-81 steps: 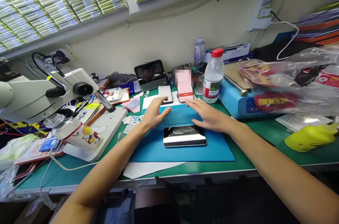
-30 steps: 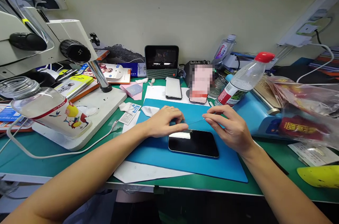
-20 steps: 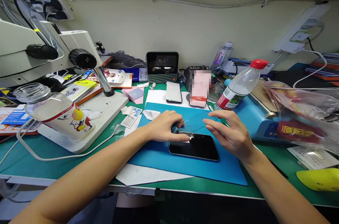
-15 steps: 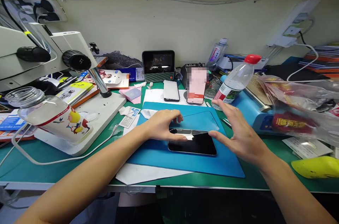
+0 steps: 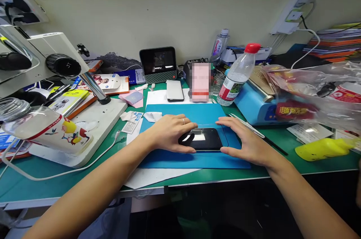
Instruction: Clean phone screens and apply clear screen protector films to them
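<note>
A black phone [image 5: 210, 142] lies face up on a blue mat [image 5: 175, 162], a pale reflection on its glass. Over it is a clear screen protector [image 5: 223, 136] with a thin dark outline, its far and right edges reaching past the phone. My left hand [image 5: 169, 133], with a ring on one finger, closes round the left end, thumb at the near edge and fingers at the far edge. At the right end, my right hand [image 5: 248, 141] holds the protector's edges between thumb and forefinger. Whether the protector touches the phone, I cannot tell.
A microscope stand [image 5: 81, 152] and a glass jar [image 5: 56, 130] are at left. Behind the mat stand a white phone [image 5: 175, 90], a pink-screened phone [image 5: 200, 81] and a small display [image 5: 158, 62]. To the right are a red-capped bottle [image 5: 237, 77], tweezers [image 5: 248, 126] and a yellow bottle [image 5: 321, 149].
The clear protector has come down from a tilt to lie nearly level over the phone. My right hand has moved in, its forefinger now at the far edge. The camera view has shifted.
</note>
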Available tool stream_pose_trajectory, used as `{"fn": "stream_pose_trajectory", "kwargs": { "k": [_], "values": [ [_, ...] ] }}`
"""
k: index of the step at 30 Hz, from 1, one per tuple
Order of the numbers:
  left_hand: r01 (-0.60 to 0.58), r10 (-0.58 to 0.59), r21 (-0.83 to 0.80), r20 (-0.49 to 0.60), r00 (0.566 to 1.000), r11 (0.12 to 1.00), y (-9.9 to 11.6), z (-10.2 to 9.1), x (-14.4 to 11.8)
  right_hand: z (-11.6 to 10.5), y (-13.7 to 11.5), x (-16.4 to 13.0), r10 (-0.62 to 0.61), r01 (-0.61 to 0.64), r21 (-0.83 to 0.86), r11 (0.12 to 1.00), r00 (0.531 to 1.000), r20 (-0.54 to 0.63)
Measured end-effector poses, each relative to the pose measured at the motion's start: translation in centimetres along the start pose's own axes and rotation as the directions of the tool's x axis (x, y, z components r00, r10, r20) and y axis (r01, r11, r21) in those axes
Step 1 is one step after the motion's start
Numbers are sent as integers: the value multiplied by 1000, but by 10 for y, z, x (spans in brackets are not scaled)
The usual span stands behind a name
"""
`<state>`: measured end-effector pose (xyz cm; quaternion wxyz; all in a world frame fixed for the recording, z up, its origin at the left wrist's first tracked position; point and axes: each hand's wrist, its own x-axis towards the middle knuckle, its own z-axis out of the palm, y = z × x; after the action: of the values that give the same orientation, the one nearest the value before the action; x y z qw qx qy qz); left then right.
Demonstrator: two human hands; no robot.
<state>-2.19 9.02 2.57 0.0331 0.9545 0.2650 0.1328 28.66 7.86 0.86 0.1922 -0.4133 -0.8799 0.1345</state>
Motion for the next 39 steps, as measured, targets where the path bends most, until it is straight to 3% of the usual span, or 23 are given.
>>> {"fn": "stream_pose_trajectory", "kwargs": {
  "k": [7,10,14,27,39],
  "values": [
    [-7,4,39,84,996,999,4,-5,0,6,3,-1,-14,14,10,1000,999,47],
    [113,-117,40,119,986,993,-1,-15,-8,9,7,-1,-8,7,7,1000,999,47],
    [249,-267,102,256,929,963,-6,-29,-18,10,10,0,12,-13,7,1000,997,80],
    [270,-265,24,290,920,963,-2,-31,-17,3,-2,2,35,-32,-24,999,985,169],
    [277,-255,-38,289,923,960,-1,-30,-16,2,0,0,46,-47,1,999,984,172]
  ]
}}
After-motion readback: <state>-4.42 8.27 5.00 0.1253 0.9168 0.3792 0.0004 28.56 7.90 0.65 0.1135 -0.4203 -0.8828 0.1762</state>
